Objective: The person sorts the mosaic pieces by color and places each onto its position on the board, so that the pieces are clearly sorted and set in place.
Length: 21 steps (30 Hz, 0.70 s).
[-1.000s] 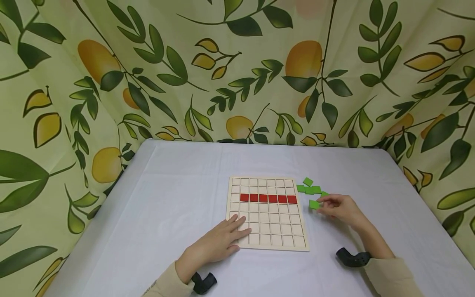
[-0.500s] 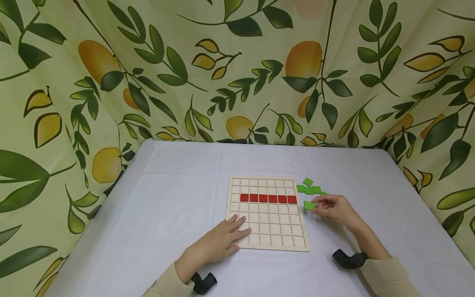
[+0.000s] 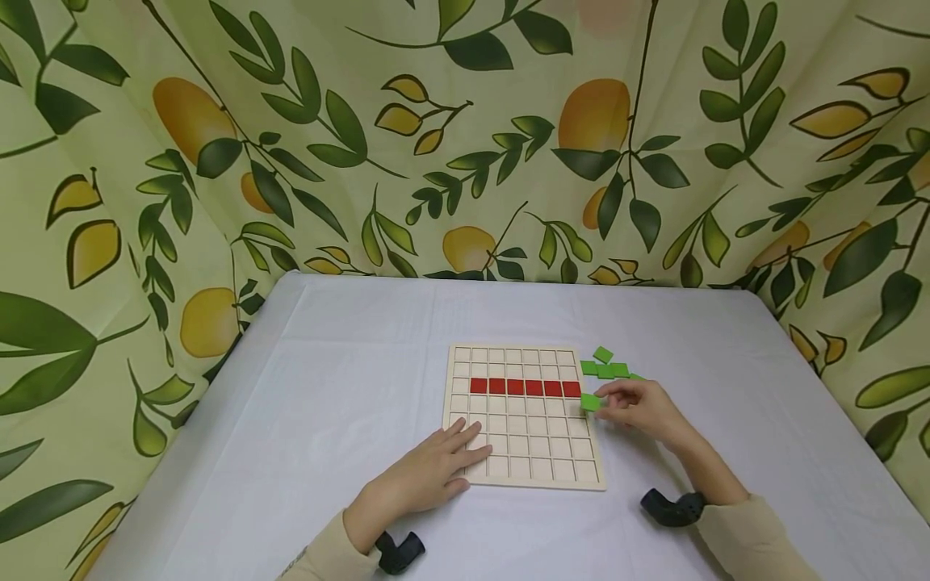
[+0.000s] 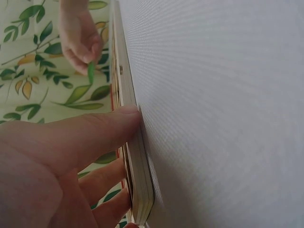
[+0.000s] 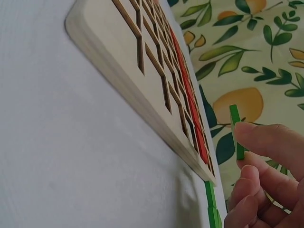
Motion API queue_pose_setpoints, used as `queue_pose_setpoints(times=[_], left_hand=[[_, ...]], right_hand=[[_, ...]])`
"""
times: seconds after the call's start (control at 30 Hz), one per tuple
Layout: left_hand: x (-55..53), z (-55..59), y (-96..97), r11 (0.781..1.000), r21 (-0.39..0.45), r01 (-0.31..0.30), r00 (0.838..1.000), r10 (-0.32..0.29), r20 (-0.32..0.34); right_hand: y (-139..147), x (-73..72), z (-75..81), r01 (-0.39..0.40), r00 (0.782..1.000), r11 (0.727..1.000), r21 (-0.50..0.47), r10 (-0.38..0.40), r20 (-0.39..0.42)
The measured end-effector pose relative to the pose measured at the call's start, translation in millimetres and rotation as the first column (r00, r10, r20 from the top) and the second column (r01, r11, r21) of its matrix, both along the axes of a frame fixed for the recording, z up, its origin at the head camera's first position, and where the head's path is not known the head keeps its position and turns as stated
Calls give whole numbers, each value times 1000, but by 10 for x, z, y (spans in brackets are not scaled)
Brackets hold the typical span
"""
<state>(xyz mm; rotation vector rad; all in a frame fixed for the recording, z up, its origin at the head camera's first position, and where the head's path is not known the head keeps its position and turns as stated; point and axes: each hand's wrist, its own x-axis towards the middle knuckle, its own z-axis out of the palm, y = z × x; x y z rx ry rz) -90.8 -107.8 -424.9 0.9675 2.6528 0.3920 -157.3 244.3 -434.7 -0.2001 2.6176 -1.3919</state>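
Note:
A pale wooden grid board [image 3: 541, 466] lies on the table, with a row of several red square tiles [image 3: 515, 387] set across its upper part. My left hand [image 3: 429, 472] rests on the board's near left corner, fingers spread over the cells. In the left wrist view its thumb [image 4: 102, 130] lies against the board's edge. My right hand [image 3: 639, 407] pinches a green square tile [image 3: 590, 402] between thumb and fingertips. That tile overlaps the board's right edge in the head view, just below the end of the red row. The right wrist view shows the green tile [image 5: 236, 132] held on edge above the board.
Several loose green tiles [image 3: 606, 371] lie beside the board's upper right edge, one partly hidden behind my right hand. A white cloth covers the table [image 3: 349, 347]. A leaf-patterned curtain [image 3: 465, 161] hangs behind it. Black devices [image 3: 672, 508] are worn at both wrists.
My right hand has moved left with the green tile, from beside the board to its right edge. My left hand has stayed in place.

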Motion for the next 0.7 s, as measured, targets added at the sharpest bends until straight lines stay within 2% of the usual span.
queue_pose_setpoints(times=[0.2, 0.7], left_hand=[[1, 9, -1, 1000, -1, 8, 1000, -8, -16], [7, 24, 1, 1000, -15, -3, 1000, 3, -2]], right_hand=[[-55, -8, -23, -7, 1000, 999, -31, 7, -8], [-226, -1, -76, -51, 998, 996, -68, 50, -25]])
